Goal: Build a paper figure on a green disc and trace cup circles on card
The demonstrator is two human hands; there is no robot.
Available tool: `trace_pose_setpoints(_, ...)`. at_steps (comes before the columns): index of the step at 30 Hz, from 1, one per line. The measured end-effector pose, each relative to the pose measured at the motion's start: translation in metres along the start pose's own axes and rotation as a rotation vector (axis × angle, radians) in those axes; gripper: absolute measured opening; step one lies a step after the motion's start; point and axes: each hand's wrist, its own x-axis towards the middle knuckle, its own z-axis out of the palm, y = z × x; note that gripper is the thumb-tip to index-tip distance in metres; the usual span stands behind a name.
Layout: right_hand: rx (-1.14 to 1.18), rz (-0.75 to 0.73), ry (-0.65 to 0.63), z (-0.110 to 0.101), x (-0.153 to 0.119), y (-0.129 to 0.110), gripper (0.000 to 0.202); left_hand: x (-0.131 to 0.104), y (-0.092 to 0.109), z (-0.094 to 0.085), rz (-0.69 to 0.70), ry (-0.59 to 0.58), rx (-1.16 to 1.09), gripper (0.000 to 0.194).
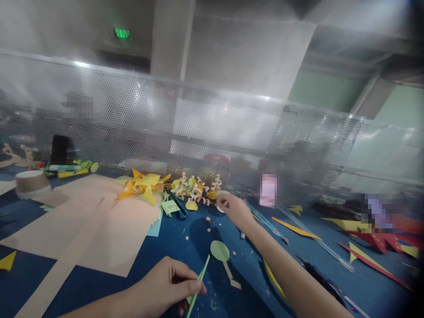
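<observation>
Low in the head view, my left hand point(177, 282) pinches a thin light green paper strip point(204, 267) between thumb and fingers. My right hand point(236, 213) reaches further across the blue table, its fingers curled on a white roll point(221, 209) that looks like tape and is partly hidden by them. Between my hands lies a light green paper circle point(220, 250). A bent, pale paper strip point(228, 270) extends from the circle's lower edge. Small paper scraps are scattered around it.
Large pale paper sheets point(86, 221) cover the left. Behind are orange and yellow paper shapes point(142, 185), curled paper pieces point(195, 190) and a dark blue tool point(179, 206). A ruler point(268, 221) and coloured paper lie right. A perforated metal screen point(139, 119) borders the back.
</observation>
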Motion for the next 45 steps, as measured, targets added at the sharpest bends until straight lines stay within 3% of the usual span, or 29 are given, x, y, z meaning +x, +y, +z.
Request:
trace_pose_setpoints(4, 0.018, 0.011, 0.095, -0.033, -0.008, -0.004, 0.018, 0.0, -0.001, 0.0, -0.007, 0.005, 0.008, 0.04)
trace_pose_setpoints(7, 0.019, -0.017, 0.05, -0.043, -0.016, -0.009, 0.023, -0.001, -0.001, 0.0, -0.008, 0.006, 0.01, 0.038)
trace_pose_setpoints(13, -0.139, -0.026, -0.266, -0.012, -0.027, -0.009, 0.021, -0.002, -0.002, 0.001, -0.005, 0.011, 0.014, 0.038)
trace_pose_setpoints(17, -0.252, 0.016, -0.351, 0.008, -0.025, -0.007, 0.021, -0.002, -0.003, 0.001, 0.003, 0.007, 0.032, 0.038)
trace_pose_setpoints(32, -0.211, -0.135, -0.449, 0.005, -0.03, -0.041, 0.018, -0.002, 0.0, 0.002, -0.012, 0.016, 0.043, 0.041)
trace_pose_setpoints(45, -0.255, -0.202, -0.436, 0.015, -0.028, -0.04, 0.018, -0.002, -0.003, 0.001, -0.004, 0.001, 0.048, 0.039)
